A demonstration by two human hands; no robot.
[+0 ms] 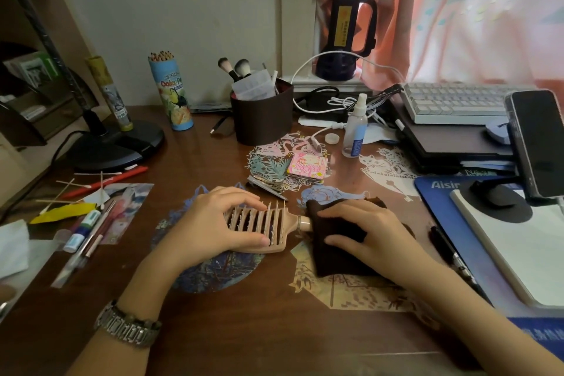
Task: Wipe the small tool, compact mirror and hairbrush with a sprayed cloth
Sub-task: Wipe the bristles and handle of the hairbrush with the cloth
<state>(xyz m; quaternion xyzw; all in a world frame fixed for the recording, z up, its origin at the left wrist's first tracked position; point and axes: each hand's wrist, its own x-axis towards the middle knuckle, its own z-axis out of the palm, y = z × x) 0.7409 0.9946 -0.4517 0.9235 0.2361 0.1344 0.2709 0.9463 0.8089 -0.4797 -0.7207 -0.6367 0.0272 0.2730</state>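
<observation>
Hairbrush (262,230) lies bristles-up at near centre of the desk (213,323). Left hand (210,229) grips its head; right hand (366,232) wraps the dark cloth (332,256) round the handle. Best practice: steady the head, stroke along the handle.

A blue pencil tube (171,94) reads "Color Pe". The blue mouse mat (439,192) shows "Aisin", cut off.

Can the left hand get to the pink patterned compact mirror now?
Probably not yet: the left hand grips the beige vented hairbrush. Once freed, the path to the pink patterned compact mirror looks open.
</observation>
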